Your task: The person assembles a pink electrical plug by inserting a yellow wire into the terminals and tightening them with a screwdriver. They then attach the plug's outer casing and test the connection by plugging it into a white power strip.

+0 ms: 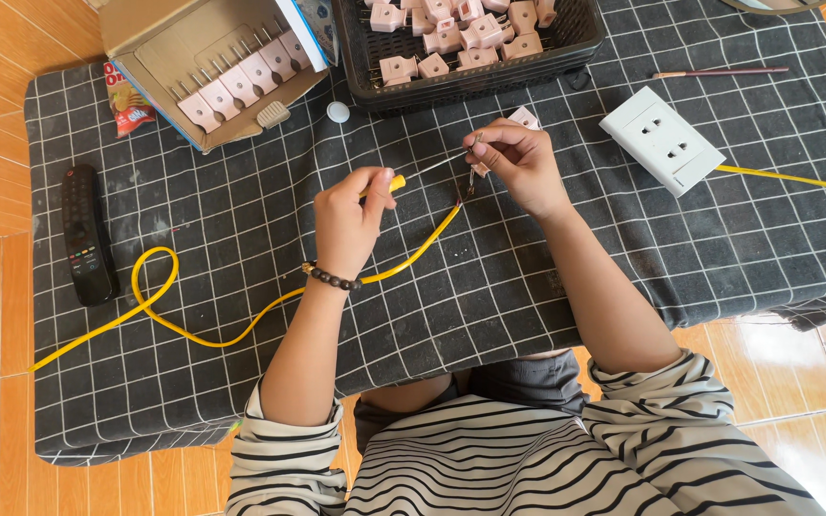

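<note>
My left hand (349,218) grips a screwdriver with a yellow handle (394,182); its thin metal shaft points right toward my right hand (519,161). My right hand pinches a small pink plug piece (525,118) together with the stripped end of a yellow cable (241,334). The cable runs down-left from my right hand, passes under my left wrist and loops across the black checked cloth (489,277). A dark bead bracelet sits on my left wrist.
A black basket (475,81) of several pink plugs stands at the back. A cardboard box (174,43) with a row of pink plugs lies back left. A white socket block (662,139) with a yellow cord is at right, a black remote (85,234) at left.
</note>
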